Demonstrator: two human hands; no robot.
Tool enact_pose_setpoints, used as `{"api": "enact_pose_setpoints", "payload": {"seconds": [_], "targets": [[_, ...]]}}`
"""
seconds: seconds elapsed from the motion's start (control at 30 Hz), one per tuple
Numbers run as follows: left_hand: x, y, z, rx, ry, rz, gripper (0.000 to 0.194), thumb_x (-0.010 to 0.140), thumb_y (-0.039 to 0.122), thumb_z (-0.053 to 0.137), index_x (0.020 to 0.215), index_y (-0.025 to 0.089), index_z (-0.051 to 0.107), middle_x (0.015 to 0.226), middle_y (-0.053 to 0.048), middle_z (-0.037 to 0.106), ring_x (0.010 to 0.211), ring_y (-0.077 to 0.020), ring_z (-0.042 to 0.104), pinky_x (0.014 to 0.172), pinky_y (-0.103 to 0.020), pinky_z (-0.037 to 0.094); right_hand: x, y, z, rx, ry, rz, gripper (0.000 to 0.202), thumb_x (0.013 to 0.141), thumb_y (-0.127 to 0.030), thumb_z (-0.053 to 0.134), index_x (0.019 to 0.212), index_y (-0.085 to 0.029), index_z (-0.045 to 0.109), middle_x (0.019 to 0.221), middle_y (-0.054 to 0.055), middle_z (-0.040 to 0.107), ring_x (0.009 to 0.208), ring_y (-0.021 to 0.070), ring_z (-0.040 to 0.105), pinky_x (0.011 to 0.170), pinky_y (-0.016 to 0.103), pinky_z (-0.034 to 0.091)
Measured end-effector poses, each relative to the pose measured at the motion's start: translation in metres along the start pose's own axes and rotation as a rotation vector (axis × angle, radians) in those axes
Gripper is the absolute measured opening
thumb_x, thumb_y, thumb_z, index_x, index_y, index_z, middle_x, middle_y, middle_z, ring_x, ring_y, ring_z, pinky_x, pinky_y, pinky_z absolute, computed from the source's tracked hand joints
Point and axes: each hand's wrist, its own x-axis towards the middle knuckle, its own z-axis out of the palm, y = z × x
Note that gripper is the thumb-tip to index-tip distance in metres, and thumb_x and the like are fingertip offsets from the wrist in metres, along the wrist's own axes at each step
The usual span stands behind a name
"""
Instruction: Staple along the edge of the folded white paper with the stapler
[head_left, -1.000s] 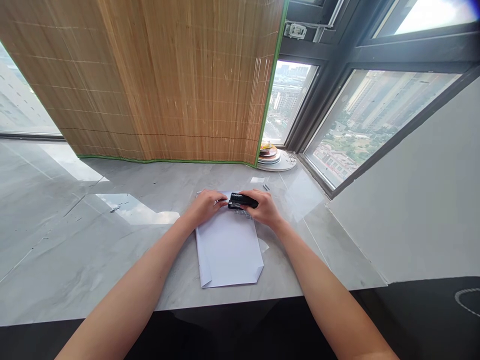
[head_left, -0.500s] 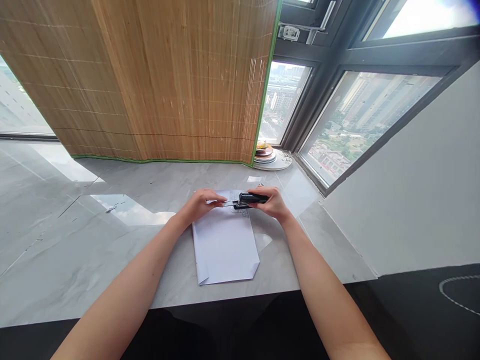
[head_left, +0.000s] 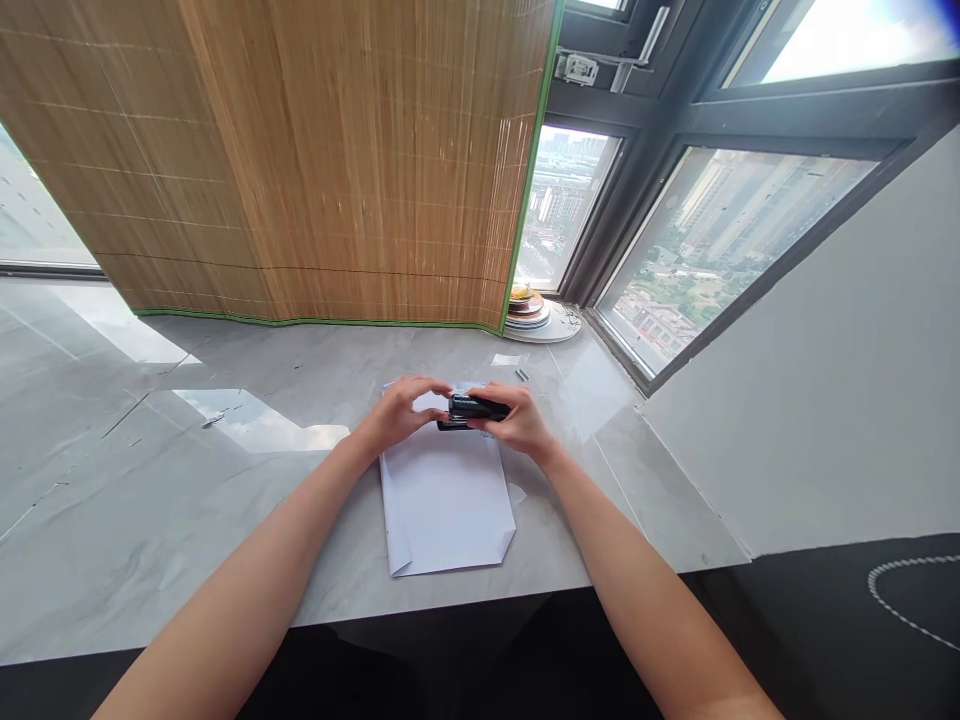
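A black stapler (head_left: 480,407) lies crosswise above the upper part of a white paper sheet (head_left: 450,500). My right hand (head_left: 523,420) is closed round its right end, thumb below and fingers over the top. My left hand (head_left: 405,410) is at the stapler's left end, thumb and fingers curved about the tip and seemingly touching it. Printed marks show on the paper around the stapler, partly hidden by my hands. The sheet's two near corners are folded or curled. Small strips of staples (head_left: 522,375) rest on the counter just beyond my right hand.
The grey marble-look counter (head_left: 262,520) runs to a front edge near me. A bamboo blind (head_left: 360,170) hangs behind it. Stacked plates (head_left: 536,318) stand in the corner by the windows. A white wall (head_left: 810,400) bounds the right side.
The stapler and my right hand have moved left and slightly toward me, up against my left fingers. The metal part between them no longer sticks out. The staple strips have come into plain view.
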Motion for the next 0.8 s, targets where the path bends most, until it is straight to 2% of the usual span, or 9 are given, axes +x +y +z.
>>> {"api": "enact_pose_setpoints", "payload": {"seconds": [0.1, 0.2, 0.27, 0.37, 0.47, 0.57, 0.7, 0.8], "targets": [[0.000, -0.010, 0.000, 0.146, 0.041, -0.107, 0.036, 0.093, 0.027, 0.070, 0.129, 0.025, 0.068, 0.132, -0.008, 0.071, 0.129, -0.0285, 0.060, 0.111, -0.046, 0.047, 0.002, 0.000, -0.002, -0.063, 0.061, 0.051, 0.033, 0.076, -0.023, 0.082, 0.109, -0.023, 0.081, 0.091, 0.003, 0.077, 0.079, 0.0198, 0.069, 0.080, 0.034, 0.056], [-0.001, -0.020, 0.003, 0.341, -0.014, -0.273, 0.037, 0.095, 0.023, 0.063, 0.133, 0.022, 0.066, 0.149, -0.013, 0.060, 0.138, -0.0347, 0.052, 0.115, -0.055, 0.040, 0.004, 0.005, -0.012, -0.101, 0.176, 0.125, 0.035, 0.075, -0.025, 0.083, 0.110, -0.022, 0.081, 0.099, 0.005, 0.080, 0.088, 0.0238, 0.074, 0.087, 0.037, 0.058], [-0.002, -0.026, 0.005, 0.394, -0.062, -0.341, 0.027, 0.097, 0.023, 0.058, 0.121, 0.022, 0.070, 0.145, -0.013, 0.062, 0.133, -0.0350, 0.055, 0.111, -0.054, 0.041, 0.004, 0.013, -0.023, -0.160, 0.254, 0.186, 0.035, 0.075, -0.026, 0.082, 0.110, -0.023, 0.081, 0.103, 0.004, 0.081, 0.093, 0.0263, 0.076, 0.091, 0.039, 0.059], [-0.001, -0.030, 0.001, 0.353, -0.045, -0.373, 0.019, 0.098, 0.022, 0.051, 0.101, 0.022, 0.070, 0.121, -0.011, 0.071, 0.115, -0.0314, 0.062, 0.100, -0.046, 0.046, 0.002, 0.028, -0.040, -0.290, 0.294, 0.268, 0.032, 0.074, -0.025, 0.081, 0.106, -0.025, 0.082, 0.099, 0.002, 0.082, 0.092, 0.0282, 0.077, 0.093, 0.042, 0.059], [0.000, -0.034, -0.007, 0.188, 0.038, -0.437, 0.019, 0.098, 0.024, 0.048, 0.096, 0.023, 0.067, 0.097, -0.006, 0.073, 0.092, -0.0264, 0.065, 0.083, -0.037, 0.047, -0.001, 0.040, -0.052, -0.310, 0.230, 0.311, 0.032, 0.074, -0.025, 0.081, 0.105, -0.025, 0.083, 0.099, 0.001, 0.082, 0.094, 0.0300, 0.077, 0.096, 0.045, 0.060], [-0.001, -0.038, -0.015, 0.081, 0.099, -0.513, 0.018, 0.097, 0.030, 0.049, 0.093, 0.024, 0.066, 0.084, -0.003, 0.070, 0.077, -0.0226, 0.062, 0.072, -0.033, 0.043, -0.002, 0.044, -0.056, -0.253, 0.146, 0.323, 0.034, 0.072, -0.026, 0.083, 0.106, -0.024, 0.083, 0.104, 0.001, 0.082, 0.101, 0.0323, 0.077, 0.099, 0.047, 0.059], [-0.002, -0.042, -0.017, 0.071, 0.132, -0.559, 0.018, 0.096, 0.032, 0.051, 0.092, 0.024, 0.067, 0.083, -0.003, 0.072, 0.077, -0.0225, 0.063, 0.071, -0.032, 0.043, -0.004, 0.039, -0.055, -0.182, 0.022, 0.289, 0.040, 0.069, -0.023, 0.085, 0.109, -0.024, 0.083, 0.111, 0.005, 0.081, 0.106, 0.0332, 0.076, 0.102, 0.048, 0.058], [-0.003, -0.042, -0.014, 0.130, 0.108, -0.572, 0.019, 0.096, 0.030, 0.052, 0.095, 0.024, 0.069, 0.087, -0.005, 0.074, 0.083, -0.0250, 0.066, 0.076, -0.034, 0.047, -0.005, 0.034, -0.053, -0.175, -0.045, 0.260, 0.041, 0.070, -0.022, 0.085, 0.111, -0.023, 0.083, 0.113, 0.006, 0.080, 0.108, 0.0323, 0.075, 0.101, 0.045, 0.058]]}}
